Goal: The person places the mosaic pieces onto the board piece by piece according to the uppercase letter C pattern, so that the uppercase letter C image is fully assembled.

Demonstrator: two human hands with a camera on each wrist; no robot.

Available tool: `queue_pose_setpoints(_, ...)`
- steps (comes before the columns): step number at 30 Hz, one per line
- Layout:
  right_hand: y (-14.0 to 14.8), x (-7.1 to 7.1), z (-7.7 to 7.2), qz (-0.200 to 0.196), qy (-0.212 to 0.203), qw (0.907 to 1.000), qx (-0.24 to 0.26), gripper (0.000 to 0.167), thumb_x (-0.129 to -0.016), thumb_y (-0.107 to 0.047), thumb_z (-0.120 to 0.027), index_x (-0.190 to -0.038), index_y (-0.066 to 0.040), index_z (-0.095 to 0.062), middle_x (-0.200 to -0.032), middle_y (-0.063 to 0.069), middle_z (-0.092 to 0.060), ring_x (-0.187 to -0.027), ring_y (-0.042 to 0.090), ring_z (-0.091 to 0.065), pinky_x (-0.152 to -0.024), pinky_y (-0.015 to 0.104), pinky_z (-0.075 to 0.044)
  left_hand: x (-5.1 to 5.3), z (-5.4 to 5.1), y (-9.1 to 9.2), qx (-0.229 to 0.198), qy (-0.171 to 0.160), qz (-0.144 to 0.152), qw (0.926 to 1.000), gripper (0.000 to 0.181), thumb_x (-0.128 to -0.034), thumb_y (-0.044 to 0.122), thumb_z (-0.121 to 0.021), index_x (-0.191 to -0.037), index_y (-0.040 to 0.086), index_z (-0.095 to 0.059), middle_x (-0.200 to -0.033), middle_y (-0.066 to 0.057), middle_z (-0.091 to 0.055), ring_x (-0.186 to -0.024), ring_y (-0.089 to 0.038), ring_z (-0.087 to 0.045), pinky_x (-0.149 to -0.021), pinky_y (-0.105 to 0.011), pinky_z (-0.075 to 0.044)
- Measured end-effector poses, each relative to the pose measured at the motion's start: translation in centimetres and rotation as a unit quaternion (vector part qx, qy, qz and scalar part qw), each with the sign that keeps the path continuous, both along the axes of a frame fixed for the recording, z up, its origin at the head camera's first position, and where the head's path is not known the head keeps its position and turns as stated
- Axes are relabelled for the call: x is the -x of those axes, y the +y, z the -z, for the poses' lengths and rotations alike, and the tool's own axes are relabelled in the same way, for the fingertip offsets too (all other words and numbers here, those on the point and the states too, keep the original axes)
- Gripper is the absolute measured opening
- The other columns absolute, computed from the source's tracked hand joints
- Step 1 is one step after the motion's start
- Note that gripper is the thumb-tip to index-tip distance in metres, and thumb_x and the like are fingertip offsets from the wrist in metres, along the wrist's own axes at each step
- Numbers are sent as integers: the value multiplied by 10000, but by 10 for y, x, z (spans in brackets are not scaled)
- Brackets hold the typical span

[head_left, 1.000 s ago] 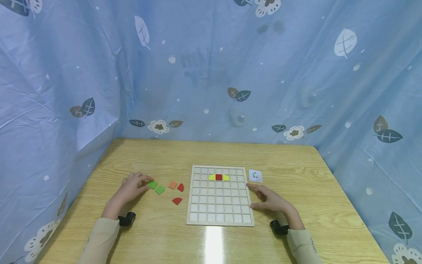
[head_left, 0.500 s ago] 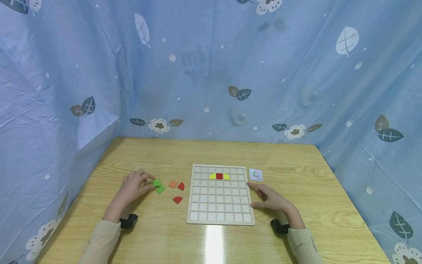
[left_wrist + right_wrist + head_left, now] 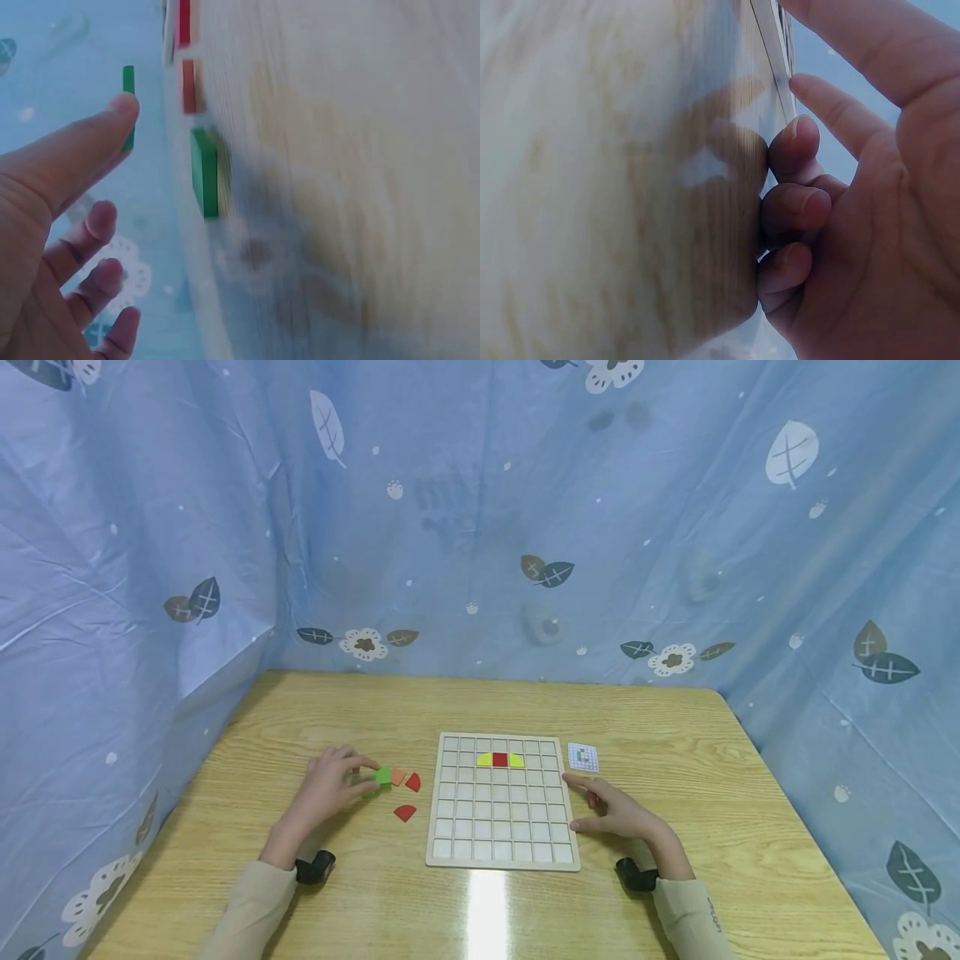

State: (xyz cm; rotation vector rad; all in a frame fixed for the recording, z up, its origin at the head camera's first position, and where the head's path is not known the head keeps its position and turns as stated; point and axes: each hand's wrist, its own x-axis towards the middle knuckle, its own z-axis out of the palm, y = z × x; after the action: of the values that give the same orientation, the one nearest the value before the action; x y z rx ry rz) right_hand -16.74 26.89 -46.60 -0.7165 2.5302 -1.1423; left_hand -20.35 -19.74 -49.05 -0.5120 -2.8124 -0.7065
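Observation:
Between thumb and index finger my left hand (image 3: 326,789) pinches a green square tile (image 3: 129,79), lifted above the table. Below it a second green square tile (image 3: 204,174) lies on the table, mostly hidden by the hand in the head view. Just right of the held tile are an orange square tile (image 3: 398,777) and two red quarter-circle tiles (image 3: 405,812). My right hand (image 3: 618,812) touches the right edge of the wooden grid board (image 3: 482,832) with index finger and thumb. Its other fingers bend against the tabletop (image 3: 630,195).
In the board's second row a red square tile (image 3: 499,760) sits between two yellow quarter-circle tiles (image 3: 485,760). A small printed card (image 3: 582,757) lies beside the board's upper right corner. Blue patterned curtain (image 3: 450,527) surrounds the table's back and sides.
My left hand has picked up one green tile and carried it right, over the other green tile and toward the orange one. The right hand stays at the board's edge.

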Motion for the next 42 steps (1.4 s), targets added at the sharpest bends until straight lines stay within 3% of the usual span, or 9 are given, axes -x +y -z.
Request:
queue_pose_setpoints(6,1,2,2,-56,-4,10000,-38,705,-798,-127,-719,-1374,70,-362,-825,196,-390,-714,251,-328,-607,256,-277,0,2,14,-72,125,45,9999,239,-740,321,-769,-960,252,-707,-765,47,-521,-787,-148,-405,-767,-468,-302)
queue_pose_setpoints(16,14,15,31,-109,221,9995,-199,739,-808,-228,-717,-1411,-15,-348,-840,130,-395,-730,180,-329,-604,262,-277,-1,1,35,-78,107,204,9997,259,-715,349,-782,-948,260,-713,-815,66,-554,-804,-127,-427,-769,-427,-300)
queue_pose_setpoints(26,17,16,35,-140,368,9990,-192,743,-804,-284,-717,-1411,-42,-363,-825,73,-396,-723,115,-337,-595,238,-302,4,0,61,-40,41,456,9989,257,-738,363,-764,-967,257,-715,-740,51,-497,-766,-121,-383,-753,-408,-291)
queue_pose_setpoints(33,17,16,37,-194,422,9988,-170,741,-803,-283,-717,-1405,-30,-367,-820,81,-394,-720,122,-332,-593,251,-298,7,1,80,-9,-178,533,9984,276,-745,394,-749,-995,286,-702,-848,54,-564,-839,-131,-419,-869,-492,-318)
queue_pose_setpoints(42,17,15,35,-180,420,9989,-139,742,-803,-279,-718,-1409,-37,-365,-826,75,-393,-718,115,-336,-591,248,-303,12,4,102,11,-211,635,9978,256,-757,413,-733,-984,300,-701,-839,70,-547,-806,-110,-406,-796,-440,-327)
